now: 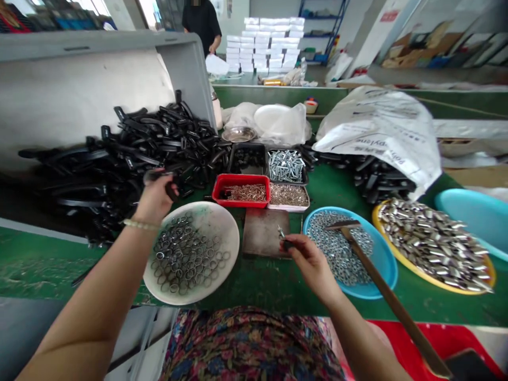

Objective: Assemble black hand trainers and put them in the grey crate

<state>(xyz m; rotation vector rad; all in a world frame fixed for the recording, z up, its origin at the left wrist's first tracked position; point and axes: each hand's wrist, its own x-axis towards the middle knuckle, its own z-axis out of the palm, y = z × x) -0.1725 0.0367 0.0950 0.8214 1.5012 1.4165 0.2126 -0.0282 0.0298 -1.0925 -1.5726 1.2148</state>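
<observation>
My left hand (154,198), with a beaded bracelet at its wrist, is closed around a black plastic handle (172,190). It is at the front of a heap of similar black handles (154,132) spilling from a grey crate (200,79). Between the fingertips of my right hand (311,259) is a small metal screw (280,230) with a black piece at its lower end. That hand hovers at the right edge of a flat metal plate (262,233). Below my left hand stands a white bowl (232,238) of metal rings (190,256).
A hammer (381,280) lies across a blue basin (391,270) of nuts. Right of it is a yellow basin (432,283) of metal parts. Beyond the plate stand a red tray (241,202) of pins and a tray of screws (286,165). A person (202,26) stands behind.
</observation>
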